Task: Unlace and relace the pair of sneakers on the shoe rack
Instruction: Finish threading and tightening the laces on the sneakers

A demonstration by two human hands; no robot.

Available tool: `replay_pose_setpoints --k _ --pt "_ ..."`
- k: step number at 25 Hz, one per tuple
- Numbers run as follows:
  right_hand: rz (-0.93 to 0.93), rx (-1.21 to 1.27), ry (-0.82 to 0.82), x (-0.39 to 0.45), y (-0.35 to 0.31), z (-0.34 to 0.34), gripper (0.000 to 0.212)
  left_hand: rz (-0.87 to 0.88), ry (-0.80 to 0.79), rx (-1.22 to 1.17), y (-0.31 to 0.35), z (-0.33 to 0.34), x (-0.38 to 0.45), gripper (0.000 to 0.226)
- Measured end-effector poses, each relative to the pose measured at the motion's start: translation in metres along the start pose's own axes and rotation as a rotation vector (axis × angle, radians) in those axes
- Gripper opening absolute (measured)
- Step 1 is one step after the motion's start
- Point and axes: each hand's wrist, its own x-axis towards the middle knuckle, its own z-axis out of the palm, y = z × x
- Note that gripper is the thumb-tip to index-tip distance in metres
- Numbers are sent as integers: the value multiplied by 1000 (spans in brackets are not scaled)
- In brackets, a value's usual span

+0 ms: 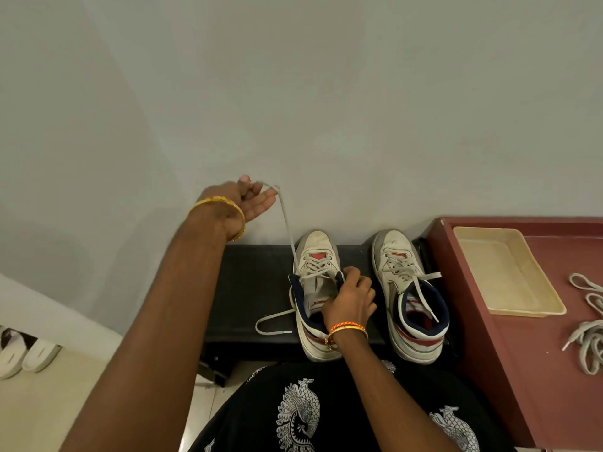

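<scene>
Drawing the lace [287, 223] up and away with the left hand [251, 200] pinching its end, right hand [350, 298] gripping the collar of the left sneaker [318, 288] on the black rack [254, 288]; pulling straight along the eyelet, bracing firmly, avoiding snags

The loose laces [589, 334] and white shoes [19, 353] run off frame

Two white high-top sneakers [365, 295] are set side by side, toes to wall, on the black rack [254, 288]; laces [287, 223] are loosened.
</scene>
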Motion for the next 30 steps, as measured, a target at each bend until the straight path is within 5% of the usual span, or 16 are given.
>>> replay_pose_setpoints --k 11,17,19,23,30 --pt "-12 4 4 -1 -1 -1 54 2 -112 -25 21 8 -47 25" --pt "22 85 39 0 4 2 50 -309 -178 1306 -69 -34 21 13" --pt "26 95 43 1 5 4 49 -291 -194 1495 -111 -43 40 24" --pt "29 110 57 1 7 5 48 -221 -89 1231 -151 -47 52 29" --pt "28 120 59 -1 8 7 48 -137 1 1144 -143 -47 61 22"
